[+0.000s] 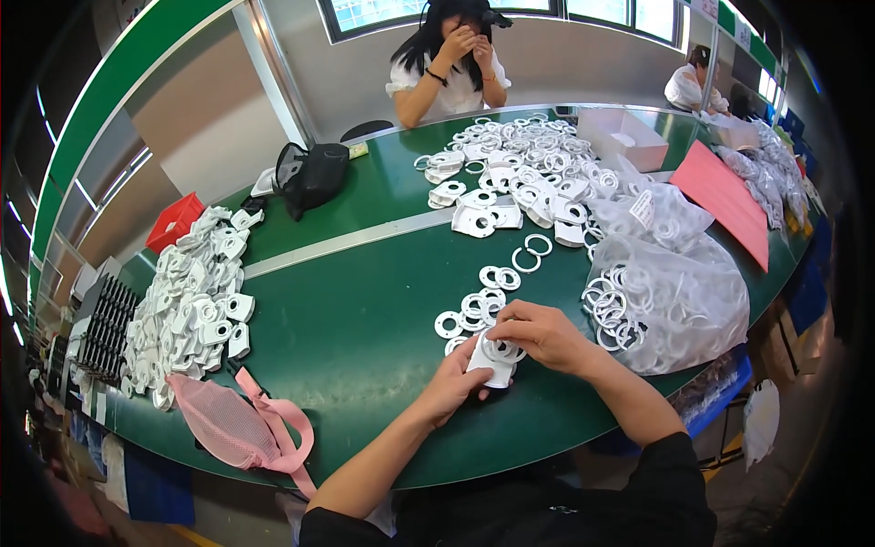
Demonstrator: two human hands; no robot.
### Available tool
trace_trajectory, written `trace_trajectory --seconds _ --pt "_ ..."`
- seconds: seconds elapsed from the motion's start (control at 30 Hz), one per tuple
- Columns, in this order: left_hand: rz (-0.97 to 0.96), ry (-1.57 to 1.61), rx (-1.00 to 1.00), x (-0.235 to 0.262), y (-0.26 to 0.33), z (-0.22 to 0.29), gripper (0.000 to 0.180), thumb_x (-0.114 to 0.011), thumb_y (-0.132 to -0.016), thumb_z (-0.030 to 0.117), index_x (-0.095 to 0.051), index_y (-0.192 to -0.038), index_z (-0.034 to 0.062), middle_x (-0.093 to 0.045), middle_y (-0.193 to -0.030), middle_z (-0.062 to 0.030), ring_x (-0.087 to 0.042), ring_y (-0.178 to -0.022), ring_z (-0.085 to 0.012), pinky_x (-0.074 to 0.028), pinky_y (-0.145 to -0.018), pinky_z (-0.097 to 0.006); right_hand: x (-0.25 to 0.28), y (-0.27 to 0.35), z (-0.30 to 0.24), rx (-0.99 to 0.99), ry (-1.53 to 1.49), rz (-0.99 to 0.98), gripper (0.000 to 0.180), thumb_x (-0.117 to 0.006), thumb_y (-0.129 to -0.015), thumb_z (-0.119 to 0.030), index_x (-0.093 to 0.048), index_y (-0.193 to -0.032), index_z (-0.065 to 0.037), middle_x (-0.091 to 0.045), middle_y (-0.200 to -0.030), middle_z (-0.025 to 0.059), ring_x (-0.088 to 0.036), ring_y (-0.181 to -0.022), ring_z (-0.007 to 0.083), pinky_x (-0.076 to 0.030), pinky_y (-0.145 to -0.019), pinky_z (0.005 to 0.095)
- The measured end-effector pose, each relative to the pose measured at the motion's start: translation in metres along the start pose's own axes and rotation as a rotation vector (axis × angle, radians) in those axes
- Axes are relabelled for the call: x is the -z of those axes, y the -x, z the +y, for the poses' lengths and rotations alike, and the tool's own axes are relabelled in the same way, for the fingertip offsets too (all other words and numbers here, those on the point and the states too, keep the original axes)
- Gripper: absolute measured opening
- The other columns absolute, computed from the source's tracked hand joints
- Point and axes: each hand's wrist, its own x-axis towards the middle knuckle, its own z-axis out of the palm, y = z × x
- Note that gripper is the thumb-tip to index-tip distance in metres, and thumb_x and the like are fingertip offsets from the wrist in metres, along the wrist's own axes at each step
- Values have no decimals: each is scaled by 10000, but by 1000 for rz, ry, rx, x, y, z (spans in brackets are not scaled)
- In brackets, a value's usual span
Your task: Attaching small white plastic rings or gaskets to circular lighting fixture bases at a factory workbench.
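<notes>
Close to the table's near edge, my left hand (445,389) is closed round a flat white plastic plate (490,370) with a round opening. On top of that plate lies a white ring (503,349), and my right hand (547,337) is closed with its fingertips pinched at the ring's upper edge. The fingers partly hide how the ring sits on the plate. Just beyond my hands, several loose white rings (447,324) lie in a short trail. Two thin open rings (526,261) are farther along it.
A heap of white parts (187,305), a pink mesh bag (223,424) and a red basket (175,222) are at left. Clear bags of rings (674,305), a pink sheet (720,202) and a white bin (622,137) stand right. Across the green table, a person (453,64) sits behind another heap (510,169).
</notes>
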Motion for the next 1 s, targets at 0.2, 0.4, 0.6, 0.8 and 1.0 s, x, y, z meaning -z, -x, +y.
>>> trace_trajectory --seconds 0.2,0.4,0.6,0.8,1.0 --pt "-60 -126 4 2 1 -4 477 -482 -822 36 -389 -1289 26 -634 -913 -100 -556 -705 -87 -410 -540 -200 -2 1 -1 -19 66 -91 363 -567 -734 9 -627 -1003 -226 -535 -949 8 -575 -765 226 -478 -610 317" --pt "-88 -101 7 2 1 -6 436 -486 -865 88 -394 -1287 28 -635 -907 -93 -541 -681 -77 -396 -529 -194 -4 1 -4 57 116 -74 388 -593 -698 15 -634 -1004 -219 -544 -942 7 -576 -773 217 -478 -609 315" --pt "-86 -75 -10 1 -1 -7 404 -479 -926 153 -391 -1304 40 -634 -886 -74 -517 -618 -43 -365 -473 -170 -13 0 -6 20 63 54 208 -640 -741 -49 -663 -928 -137 -581 -895 23 -584 -783 211 -482 -622 317" --pt "24 -195 -200 1 -6 -18 442 -531 -860 122 -425 -1274 8 -616 -968 -68 -592 -765 -90 -461 -642 -222 -10 -4 -1 -66 -84 261 167 -678 -738 -77 -694 -904 -78 -614 -792 58 -543 -739 196 -445 -638 285" --pt "114 -535 -368 6 -3 -21 408 -589 -794 136 -511 -1177 20 -618 -953 -124 -595 -844 -200 -466 -778 -318 -7 0 7 -473 -453 19 104 -652 -789 -62 -660 -860 13 -619 -737 45 -557 -662 82 -425 -593 210"
